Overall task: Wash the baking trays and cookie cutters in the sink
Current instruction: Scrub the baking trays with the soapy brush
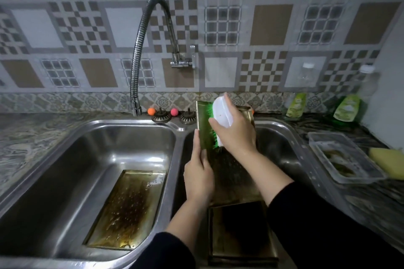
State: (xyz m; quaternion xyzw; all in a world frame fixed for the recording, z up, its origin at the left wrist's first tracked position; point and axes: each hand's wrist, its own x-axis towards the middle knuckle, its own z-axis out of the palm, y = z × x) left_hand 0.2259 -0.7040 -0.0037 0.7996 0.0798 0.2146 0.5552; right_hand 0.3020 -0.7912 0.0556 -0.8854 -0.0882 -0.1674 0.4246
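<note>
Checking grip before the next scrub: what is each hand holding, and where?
Left hand grips the tilted baking tray by its left edge; right hand grips the scrub brush around its white back.

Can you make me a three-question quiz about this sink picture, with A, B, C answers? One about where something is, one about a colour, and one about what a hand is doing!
1. Where does the tray with brown stains lie flat?
A. left basin
B. on the counter
C. on the tap

2. What colour are the brush bristles?
A. red
B. green
C. blue

3. What is the right hand doing?
A. hanging empty
B. turning the tap
C. holding the brush

Answers:
1 A: the stained tray lies on the left basin's floor.
2 B: the white brush has green bristles.
3 C: the right hand grips the brush against the upright tray, which the left hand steadies.
</note>
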